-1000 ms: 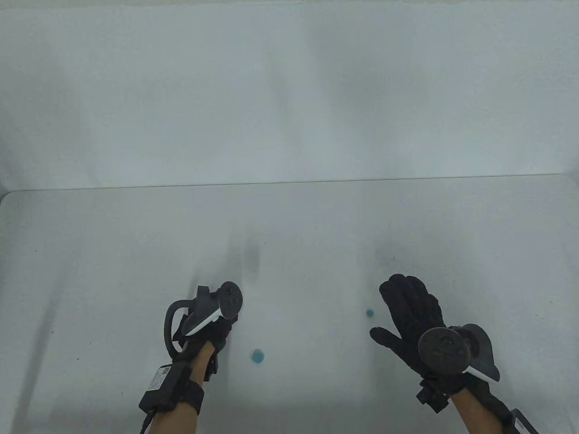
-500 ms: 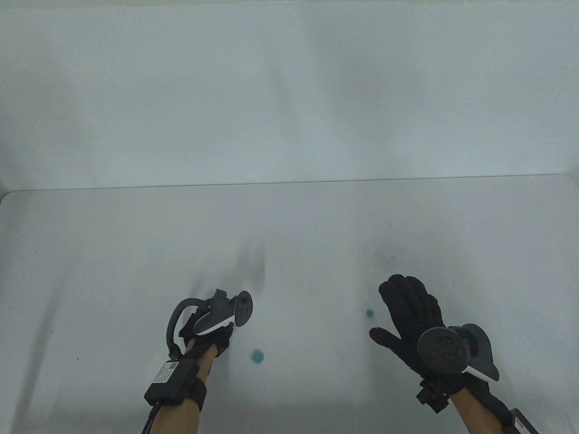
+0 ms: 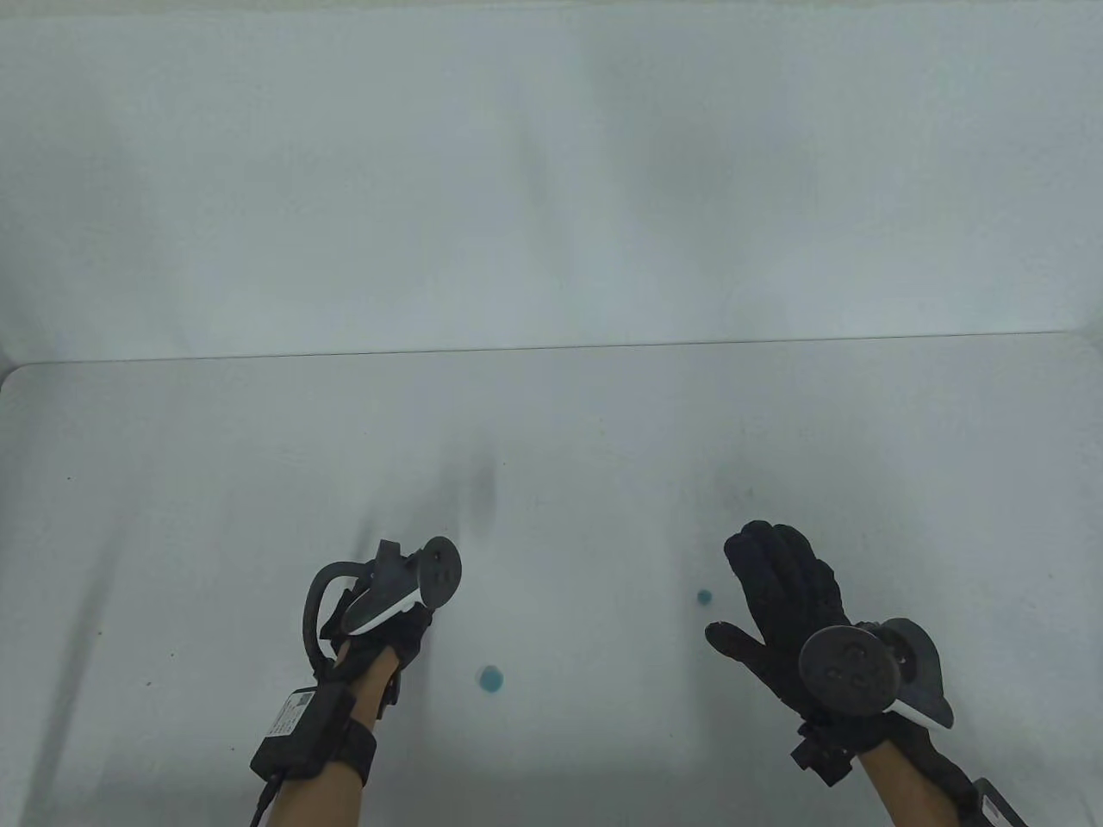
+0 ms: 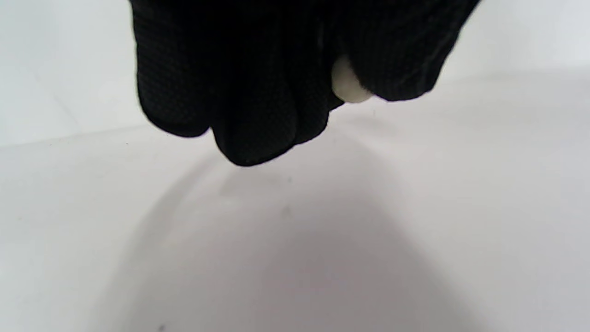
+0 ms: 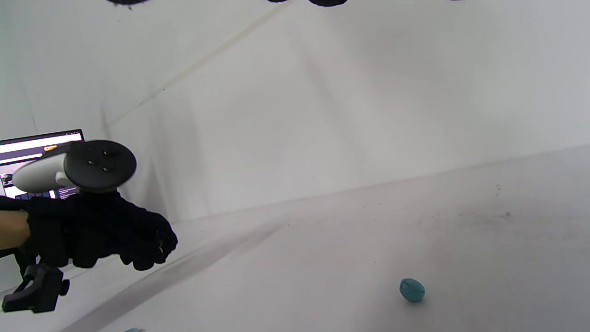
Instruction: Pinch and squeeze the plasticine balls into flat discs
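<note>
My left hand point(image 3: 405, 633) hovers low over the table with its fingers curled under the tracker. In the left wrist view the left hand point(image 4: 329, 103) pinches a small white plasticine lump point(image 4: 350, 88) between thumb and fingers. A blue plasticine piece point(image 3: 491, 680) lies on the table just right of that hand. A smaller blue ball point(image 3: 705, 596) lies to the left of my right hand point(image 3: 739, 599), which is open with fingers stretched out and holds nothing. The small blue ball also shows in the right wrist view point(image 5: 411, 290).
The white table point(image 3: 172, 517) ends at a far edge point(image 3: 551, 347) against a white backdrop. A lit laptop screen point(image 5: 32, 147) shows behind the left hand in the right wrist view.
My left hand swung slightly right and tilted half a second ago, then came back left to about where it was. The right hand and both blue pieces have not moved.
</note>
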A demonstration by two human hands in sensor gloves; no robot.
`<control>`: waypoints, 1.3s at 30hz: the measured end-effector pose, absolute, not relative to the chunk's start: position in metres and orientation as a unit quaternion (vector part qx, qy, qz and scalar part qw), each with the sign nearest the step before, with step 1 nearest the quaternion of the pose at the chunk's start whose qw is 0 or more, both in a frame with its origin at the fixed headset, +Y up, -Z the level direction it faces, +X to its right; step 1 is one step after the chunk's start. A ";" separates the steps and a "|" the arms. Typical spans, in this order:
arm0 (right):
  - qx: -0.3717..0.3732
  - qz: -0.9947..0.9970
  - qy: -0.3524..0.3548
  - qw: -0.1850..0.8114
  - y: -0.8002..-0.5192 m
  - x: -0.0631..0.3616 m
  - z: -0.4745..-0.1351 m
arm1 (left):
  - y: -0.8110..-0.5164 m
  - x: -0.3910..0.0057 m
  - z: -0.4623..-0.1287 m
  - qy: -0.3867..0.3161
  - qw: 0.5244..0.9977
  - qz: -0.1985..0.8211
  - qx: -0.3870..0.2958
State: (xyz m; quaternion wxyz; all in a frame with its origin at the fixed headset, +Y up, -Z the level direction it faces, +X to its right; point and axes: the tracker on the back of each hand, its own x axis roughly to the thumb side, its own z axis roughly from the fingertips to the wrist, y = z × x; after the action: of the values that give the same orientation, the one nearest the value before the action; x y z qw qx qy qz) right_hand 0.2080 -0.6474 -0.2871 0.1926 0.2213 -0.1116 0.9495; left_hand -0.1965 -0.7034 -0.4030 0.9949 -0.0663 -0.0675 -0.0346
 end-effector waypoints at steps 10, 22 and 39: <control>0.219 0.948 -0.123 0.198 -0.646 0.209 -0.286 | -0.670 -0.195 -0.373 -0.080 0.914 0.389 -0.083; 0.214 0.950 -0.117 0.197 -0.647 0.210 -0.286 | -0.692 -0.165 -0.342 -0.133 0.772 0.590 -0.196; 0.212 0.952 -0.111 0.191 -0.647 0.208 -0.287 | -0.720 -0.176 -0.337 -0.061 0.717 0.669 -0.187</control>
State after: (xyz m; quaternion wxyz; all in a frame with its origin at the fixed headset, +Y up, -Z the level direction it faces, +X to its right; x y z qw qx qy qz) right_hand 0.2082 -0.6466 -0.2869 0.1907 0.2120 -0.1110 0.9520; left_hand -0.1764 -0.7201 -0.3366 0.7167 -0.1866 -0.0607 0.6692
